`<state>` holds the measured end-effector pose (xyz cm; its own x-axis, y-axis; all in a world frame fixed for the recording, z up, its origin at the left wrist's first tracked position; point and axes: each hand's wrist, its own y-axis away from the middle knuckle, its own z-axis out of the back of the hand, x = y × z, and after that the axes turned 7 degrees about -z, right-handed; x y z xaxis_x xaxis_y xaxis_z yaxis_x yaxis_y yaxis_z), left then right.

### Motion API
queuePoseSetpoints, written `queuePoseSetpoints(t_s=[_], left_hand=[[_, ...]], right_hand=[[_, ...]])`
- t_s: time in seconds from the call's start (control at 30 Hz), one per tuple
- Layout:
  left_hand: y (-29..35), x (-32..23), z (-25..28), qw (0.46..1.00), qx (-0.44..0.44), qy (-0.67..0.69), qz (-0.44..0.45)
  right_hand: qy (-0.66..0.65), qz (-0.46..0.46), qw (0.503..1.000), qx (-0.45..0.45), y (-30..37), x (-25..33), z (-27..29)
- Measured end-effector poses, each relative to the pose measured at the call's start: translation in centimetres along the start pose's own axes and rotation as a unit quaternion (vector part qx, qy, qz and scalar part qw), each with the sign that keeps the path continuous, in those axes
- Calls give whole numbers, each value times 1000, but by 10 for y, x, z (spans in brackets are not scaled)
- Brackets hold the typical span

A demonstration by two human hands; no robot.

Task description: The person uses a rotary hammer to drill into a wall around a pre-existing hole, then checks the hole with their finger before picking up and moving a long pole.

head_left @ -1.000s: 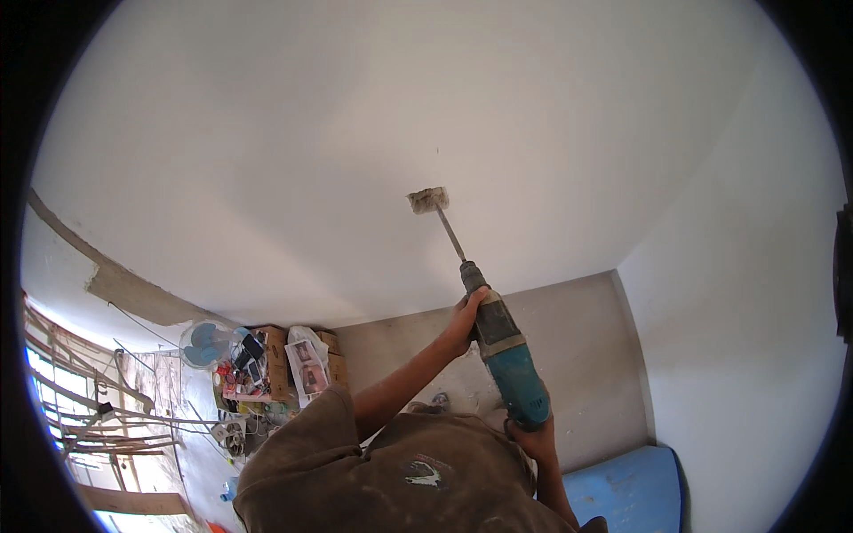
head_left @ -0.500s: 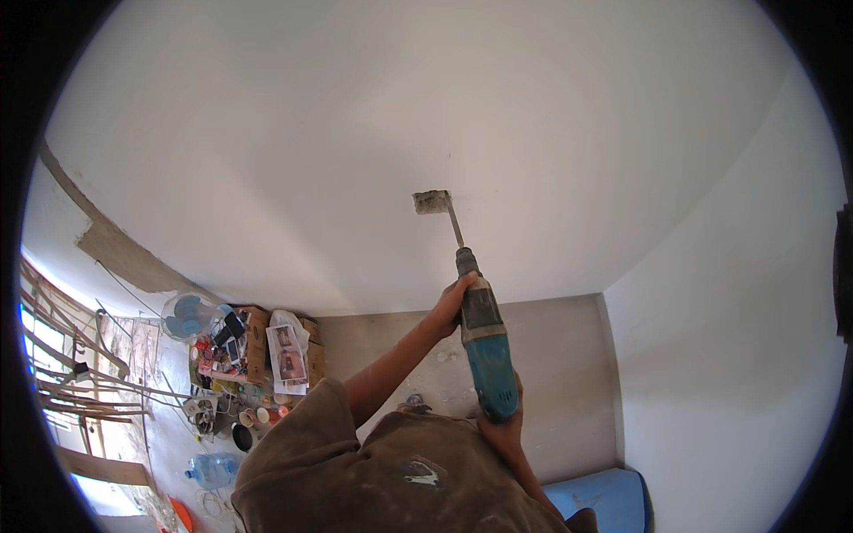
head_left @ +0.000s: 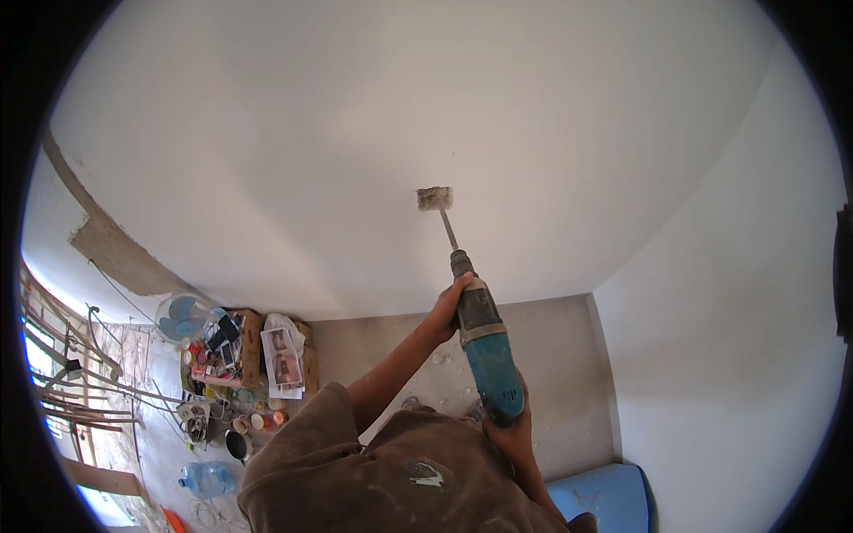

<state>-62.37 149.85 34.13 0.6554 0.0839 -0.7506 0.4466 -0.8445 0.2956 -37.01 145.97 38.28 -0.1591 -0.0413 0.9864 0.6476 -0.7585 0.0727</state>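
I hold a teal and black rotary hammer (head_left: 490, 364) up against the white wall (head_left: 551, 178). My left hand (head_left: 447, 309) is closed round its dark front part, just behind the chuck. At the rear end my right hand (head_left: 513, 435) grips the tool, its fingers partly hidden by the housing. The long steel bit (head_left: 450, 231) points away from me, and its tip meets the lower edge of a small rough rectangular hole (head_left: 433, 197) cut in the wall.
Cardboard boxes (head_left: 251, 351), a blue fan (head_left: 184, 317), cups, and a clear water bottle (head_left: 206, 480) stand on the left. Bent rods (head_left: 84, 404) stick out at the far left. A blue padded-looking object (head_left: 604, 497) lies at lower right, beside the right wall (head_left: 720, 338).
The bit's tip has shifted from the hole's right side to the middle of its lower edge. The rear of the tool has swung slightly right and down. Both hands keep their grip.
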Motion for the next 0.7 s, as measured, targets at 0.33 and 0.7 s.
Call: queuePoseSetpoints(t_s=[0.33,0.7], left_hand=[[1,-1,10,999,11,22,22],[41,74,95,978,-113,170,43]], right_hand=[[-10,-30,999,4,6,1,-11],[-87,-69,965,236,11,-3,-3]])
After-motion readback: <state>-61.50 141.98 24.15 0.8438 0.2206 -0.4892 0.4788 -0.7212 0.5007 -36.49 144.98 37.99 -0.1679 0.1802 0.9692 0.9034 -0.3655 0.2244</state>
